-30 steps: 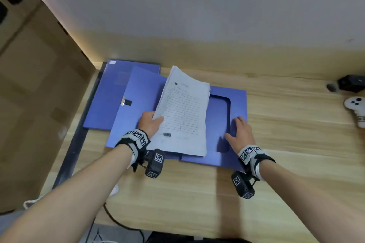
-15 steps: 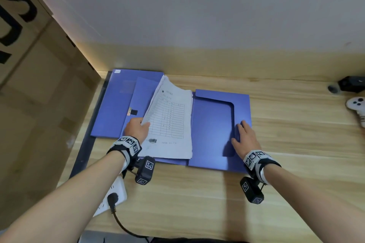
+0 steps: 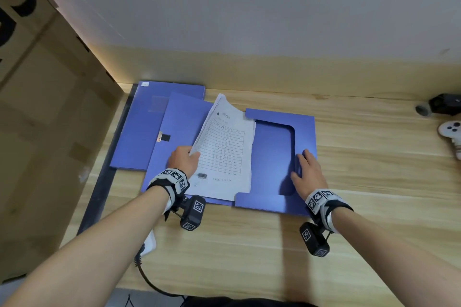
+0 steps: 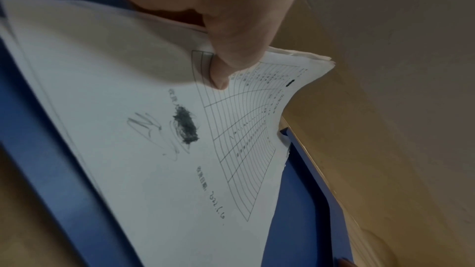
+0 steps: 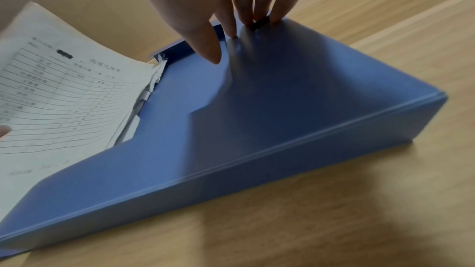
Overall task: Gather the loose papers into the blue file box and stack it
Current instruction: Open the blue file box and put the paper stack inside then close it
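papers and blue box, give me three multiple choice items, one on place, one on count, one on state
1. Where does the right hand rest?
A. on the box
B. on the bare table
C. on the papers

2. How many blue file boxes or folders show in the head view?
A. one
B. two
C. four

3. How do the papers lie?
A. flat and fully inside
B. crumpled into a ball
C. left edge lifted by the left hand

Key: 1 A, straight fingers lie on the box's front panel. 2 B, a closed folder lies behind the open box. 3 C, the thumb pinches the raised edge while the right edge sits in the box.
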Action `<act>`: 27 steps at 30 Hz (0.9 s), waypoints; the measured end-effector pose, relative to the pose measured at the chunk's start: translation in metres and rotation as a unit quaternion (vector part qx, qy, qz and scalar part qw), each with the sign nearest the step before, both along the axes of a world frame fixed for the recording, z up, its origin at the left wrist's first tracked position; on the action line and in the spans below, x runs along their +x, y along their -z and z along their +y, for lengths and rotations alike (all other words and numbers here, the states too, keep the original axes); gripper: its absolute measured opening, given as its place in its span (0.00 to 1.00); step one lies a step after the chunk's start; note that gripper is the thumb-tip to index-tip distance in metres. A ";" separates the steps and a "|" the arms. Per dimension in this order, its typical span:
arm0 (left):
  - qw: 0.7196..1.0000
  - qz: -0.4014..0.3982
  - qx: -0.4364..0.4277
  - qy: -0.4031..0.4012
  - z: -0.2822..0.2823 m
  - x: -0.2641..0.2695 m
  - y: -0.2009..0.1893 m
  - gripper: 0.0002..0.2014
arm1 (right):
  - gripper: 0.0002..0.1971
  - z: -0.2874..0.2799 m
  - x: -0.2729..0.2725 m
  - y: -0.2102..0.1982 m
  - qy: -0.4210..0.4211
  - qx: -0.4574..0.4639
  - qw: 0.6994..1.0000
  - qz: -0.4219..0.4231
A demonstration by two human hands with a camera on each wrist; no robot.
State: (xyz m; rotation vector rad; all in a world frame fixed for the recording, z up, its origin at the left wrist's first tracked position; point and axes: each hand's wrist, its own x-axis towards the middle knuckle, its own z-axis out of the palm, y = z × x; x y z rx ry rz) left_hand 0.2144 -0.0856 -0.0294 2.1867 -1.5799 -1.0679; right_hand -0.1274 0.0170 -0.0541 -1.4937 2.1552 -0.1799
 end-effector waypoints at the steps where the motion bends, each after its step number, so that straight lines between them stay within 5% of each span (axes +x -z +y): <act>1: 1.000 0.002 0.006 0.004 0.002 -0.005 0.002 0.11 | 0.34 0.000 -0.001 0.001 -0.001 -0.001 1.000 0.000; 15: 0.984 0.132 0.116 0.012 0.027 -0.095 0.022 0.09 | 0.31 0.004 -0.003 -0.002 0.007 -0.017 0.999 -0.030; 19: 0.984 0.138 0.107 0.033 0.035 -0.115 0.022 0.14 | 0.31 0.004 -0.004 -0.005 0.004 -0.016 0.999 -0.039; 27: 0.987 0.133 0.068 -0.056 0.036 -0.110 0.020 0.17 | 0.29 0.002 -0.017 -0.009 0.031 -0.039 0.994 -0.096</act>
